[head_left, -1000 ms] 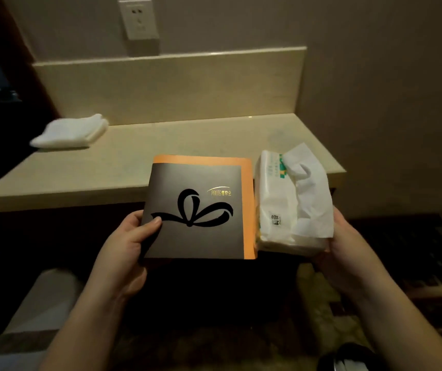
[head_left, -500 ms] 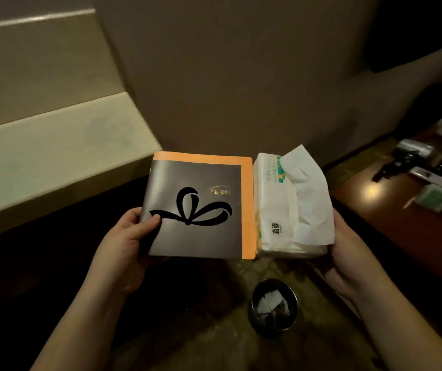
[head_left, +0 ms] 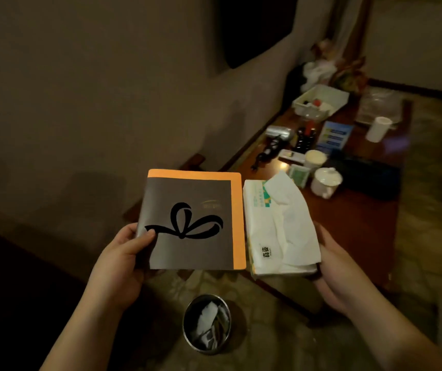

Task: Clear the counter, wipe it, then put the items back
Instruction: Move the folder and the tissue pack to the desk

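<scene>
Your view has swung from the counter to a cluttered table [head_left: 369,218], left hand [head_left: 119,259] pinching the stiff booklet [head_left: 190,223], right hand [head_left: 332,266] cupping the soft, light tissue pack [head_left: 276,231] from beneath.

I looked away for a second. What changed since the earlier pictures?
The view swung right: the counter is gone, and a cluttered wooden table and a bin appear. The left hand still holds the booklet, the right hand the tissue pack.
</scene>
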A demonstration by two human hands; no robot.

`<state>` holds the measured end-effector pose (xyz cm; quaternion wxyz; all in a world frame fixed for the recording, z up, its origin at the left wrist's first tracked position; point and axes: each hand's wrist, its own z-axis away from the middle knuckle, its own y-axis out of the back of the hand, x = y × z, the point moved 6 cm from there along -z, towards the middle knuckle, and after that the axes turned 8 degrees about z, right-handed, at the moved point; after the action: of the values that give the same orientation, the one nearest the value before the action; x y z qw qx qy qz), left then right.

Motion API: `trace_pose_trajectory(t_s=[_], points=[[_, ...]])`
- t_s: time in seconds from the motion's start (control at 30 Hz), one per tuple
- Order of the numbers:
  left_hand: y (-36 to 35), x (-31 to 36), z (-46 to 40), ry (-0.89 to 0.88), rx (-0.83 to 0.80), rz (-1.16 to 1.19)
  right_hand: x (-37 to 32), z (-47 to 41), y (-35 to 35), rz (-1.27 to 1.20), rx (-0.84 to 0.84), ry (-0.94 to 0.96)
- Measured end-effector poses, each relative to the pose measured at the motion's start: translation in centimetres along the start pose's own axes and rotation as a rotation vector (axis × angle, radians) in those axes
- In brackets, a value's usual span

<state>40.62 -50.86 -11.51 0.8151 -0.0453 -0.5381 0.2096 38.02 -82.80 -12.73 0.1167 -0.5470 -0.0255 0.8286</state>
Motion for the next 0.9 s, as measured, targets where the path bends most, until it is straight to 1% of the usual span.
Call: trace_pose_trajectory(t_s=[0.13, 0.27, 0.47, 0.57, 0.67, 0.9], points=[[-6.3, -2.2, -3.1, 0.065, -0.081, -0.054, 0.2, -0.8, 5.5, -0.005, 0.097, 0.013], [-11.2, -4.2, -5.9, 0.125, -0.158, -0.108, 0.8, -1.8, 10.0, -0.051, 0.188, 0.014], [-15.1, -7.3, -11.7, 0.204, -0.194, -0.193, 3.1, -4.9, 15.6, -0.223, 0.318, -0.048], [-16.7, -9.0, -15.2, 0.252, -0.207, -0.214, 4.4, -7.4, 18.0, -0.219, 0.397, -0.100], [-17.9, -10.5, -19.0, 0.278, -0.216, -0.269, 5.4, -10.2, 19.3, -0.189, 0.440, -0.154], [-18.6, -13.2, -28.3, 0.357, -0.188, -0.352, 8.9, -18.3, 17.6, -0.192, 0.416, -0.303]])
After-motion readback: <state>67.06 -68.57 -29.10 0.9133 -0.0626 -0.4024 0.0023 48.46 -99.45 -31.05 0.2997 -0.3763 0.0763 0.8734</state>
